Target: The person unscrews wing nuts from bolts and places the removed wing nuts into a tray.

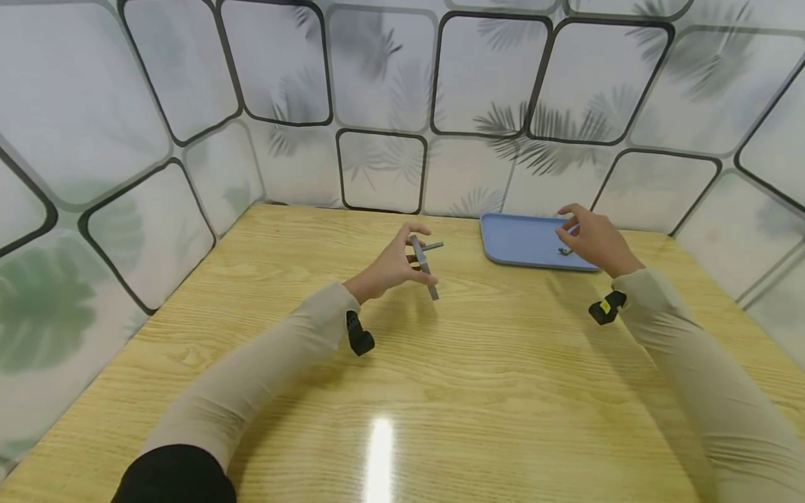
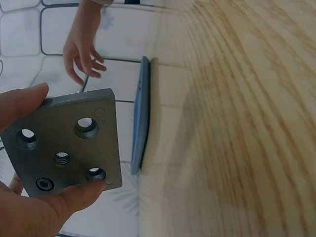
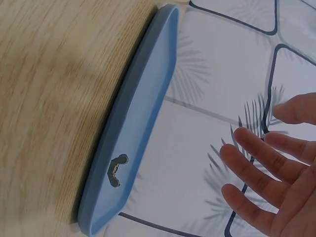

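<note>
My left hand (image 1: 393,262) grips a square grey metal plate (image 1: 423,262) by its edges, raised above the table. A thin rod (image 1: 433,246) sticks out from the plate's far face. In the left wrist view the plate (image 2: 74,143) has several holes, a threaded one in the middle, and a socket-head screw (image 2: 45,184) in one corner. Over the blue tray (image 1: 518,241) hovers my right hand (image 1: 594,237), its fingers relaxed and nothing in them. A wing nut (image 3: 117,170) lies in the tray, below that hand and apart from it.
The wooden table (image 1: 402,363) reaches back to a patterned wall covering (image 1: 383,171), which also rises on the left and right. The tray stands near the table's back edge, right of the plate.
</note>
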{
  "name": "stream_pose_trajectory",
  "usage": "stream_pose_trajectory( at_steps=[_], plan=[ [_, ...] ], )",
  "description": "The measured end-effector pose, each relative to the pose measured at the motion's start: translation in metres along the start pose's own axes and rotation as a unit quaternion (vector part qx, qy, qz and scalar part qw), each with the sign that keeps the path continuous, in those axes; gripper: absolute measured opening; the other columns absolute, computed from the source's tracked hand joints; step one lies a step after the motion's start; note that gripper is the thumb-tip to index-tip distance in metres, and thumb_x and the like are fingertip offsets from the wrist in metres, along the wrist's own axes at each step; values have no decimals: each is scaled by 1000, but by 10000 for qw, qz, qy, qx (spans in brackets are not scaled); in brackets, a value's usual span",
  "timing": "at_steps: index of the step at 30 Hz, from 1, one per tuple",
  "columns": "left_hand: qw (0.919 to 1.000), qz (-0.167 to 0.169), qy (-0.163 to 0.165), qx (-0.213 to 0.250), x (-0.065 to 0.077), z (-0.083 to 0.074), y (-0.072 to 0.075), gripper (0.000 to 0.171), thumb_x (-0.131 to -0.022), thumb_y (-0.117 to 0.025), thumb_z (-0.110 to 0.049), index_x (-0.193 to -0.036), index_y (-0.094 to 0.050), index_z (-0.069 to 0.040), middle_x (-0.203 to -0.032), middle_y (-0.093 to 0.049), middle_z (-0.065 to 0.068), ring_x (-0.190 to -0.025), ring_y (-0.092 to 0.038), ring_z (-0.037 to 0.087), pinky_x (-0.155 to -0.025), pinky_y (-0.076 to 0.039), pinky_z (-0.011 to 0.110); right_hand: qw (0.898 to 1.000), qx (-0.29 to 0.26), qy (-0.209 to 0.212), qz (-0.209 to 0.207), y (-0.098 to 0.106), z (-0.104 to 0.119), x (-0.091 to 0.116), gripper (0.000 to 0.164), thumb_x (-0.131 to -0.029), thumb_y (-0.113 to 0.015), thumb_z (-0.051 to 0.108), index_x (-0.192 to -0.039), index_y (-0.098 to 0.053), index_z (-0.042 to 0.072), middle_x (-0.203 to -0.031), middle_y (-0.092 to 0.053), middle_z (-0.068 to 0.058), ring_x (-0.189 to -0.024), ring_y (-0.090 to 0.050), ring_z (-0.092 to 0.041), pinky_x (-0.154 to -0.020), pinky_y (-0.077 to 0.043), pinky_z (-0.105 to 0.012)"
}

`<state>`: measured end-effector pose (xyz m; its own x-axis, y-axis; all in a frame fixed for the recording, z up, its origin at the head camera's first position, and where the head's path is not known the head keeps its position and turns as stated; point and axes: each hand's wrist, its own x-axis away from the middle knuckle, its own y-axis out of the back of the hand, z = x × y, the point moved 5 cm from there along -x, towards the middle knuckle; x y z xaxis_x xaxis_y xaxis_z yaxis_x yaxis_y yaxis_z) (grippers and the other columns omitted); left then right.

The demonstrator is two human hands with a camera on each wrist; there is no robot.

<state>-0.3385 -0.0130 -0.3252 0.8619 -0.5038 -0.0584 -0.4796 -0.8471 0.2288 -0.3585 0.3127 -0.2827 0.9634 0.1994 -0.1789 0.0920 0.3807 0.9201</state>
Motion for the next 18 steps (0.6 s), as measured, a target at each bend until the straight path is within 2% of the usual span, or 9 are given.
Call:
stream_pose_trajectory(
  at_steps=[6, 13, 18],
  plan=[
    [9993, 112, 174, -327, -13, 16, 4, 84, -74, -77, 2, -139, -28, -18, -139, -31, 19, -129, -42, 42, -104, -43, 48, 10000, -2, 0, 9, -1, -1, 1, 45, -98, -46, 24, -135, -40, -1, -114, -58, -31, -95, -60, -41, -75, -51, -53],
    [9995, 204, 2, -257, -27, 27, 4, 88, -74, -74, 7, -143, -24, -12, -136, -33, 16, -134, -34, 37, -107, -39, 49, 10000, -7, -22, -1, -2, -2, 0, 44, -98, -46, 22, -134, -41, -1, -113, -58, -31, -93, -61, -40, -74, -51, -52],
    [9997, 209, -24, -152, -34, 33, 3, 89, -73, -74, 9, -143, -25, -13, -135, -32, 16, -138, -30, 39, -108, -39, 49, 10000, -16, -36, 42, -3, -2, -1, 43, -98, -46, 21, -134, -41, -2, -113, -58, -32, -95, -60, -41, -76, -51, -53]
  ],
)
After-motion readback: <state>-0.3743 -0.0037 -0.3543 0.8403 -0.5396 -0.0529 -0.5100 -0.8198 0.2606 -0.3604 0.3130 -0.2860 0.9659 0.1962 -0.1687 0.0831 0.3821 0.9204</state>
